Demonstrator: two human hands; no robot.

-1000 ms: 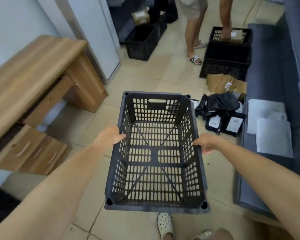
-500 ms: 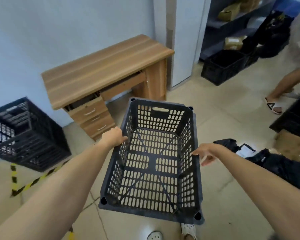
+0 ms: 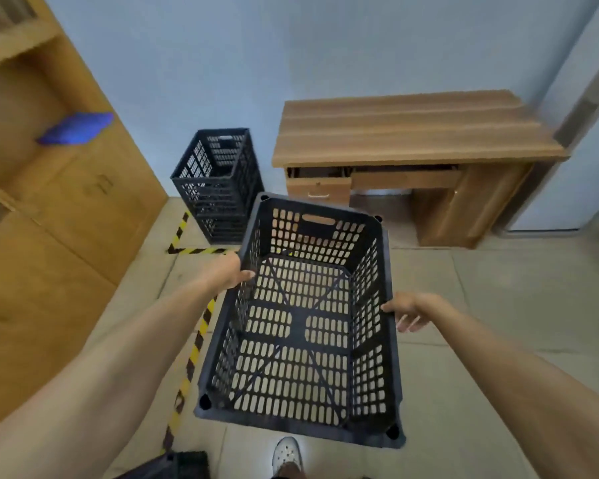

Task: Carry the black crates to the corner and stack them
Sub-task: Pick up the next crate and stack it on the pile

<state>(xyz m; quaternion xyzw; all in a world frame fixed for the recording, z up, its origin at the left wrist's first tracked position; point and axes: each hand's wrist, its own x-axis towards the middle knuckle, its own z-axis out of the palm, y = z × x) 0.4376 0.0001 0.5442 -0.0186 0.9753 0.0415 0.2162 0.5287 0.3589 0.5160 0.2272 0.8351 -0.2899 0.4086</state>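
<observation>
**Crate held between both hands, facing the corner**

Far left: wooden cabinet (image 3: pixel 66 209) along the wall, a blurred blue object (image 3: pixel 75 128) on it. Yellow-black floor tape (image 3: pixel 191 354) runs forward to the corner and turns right.

Corner: stacked crates (image 3: pixel 218 184) stand on the floor inside the tape, against the wall, just left of the desk (image 3: pixel 415 129).

Left hand (image 3: pixel 227 271) grips the left rim of the carried crate (image 3: pixel 301 326), thumb hooked over the rim into the crate; the other fingers are hidden outside the wall.

The carried crate is empty, open side up, off the floor, between the two hands, near the stack but apart from it.

Right hand (image 3: pixel 410 307) is at the right rim, thumb on the edge; the fingers (image 3: pixel 407 323) curl loosely beneath the lip outside the wall.

Bottom edge: a white shoe (image 3: pixel 286 452) under the crate's near end.
</observation>
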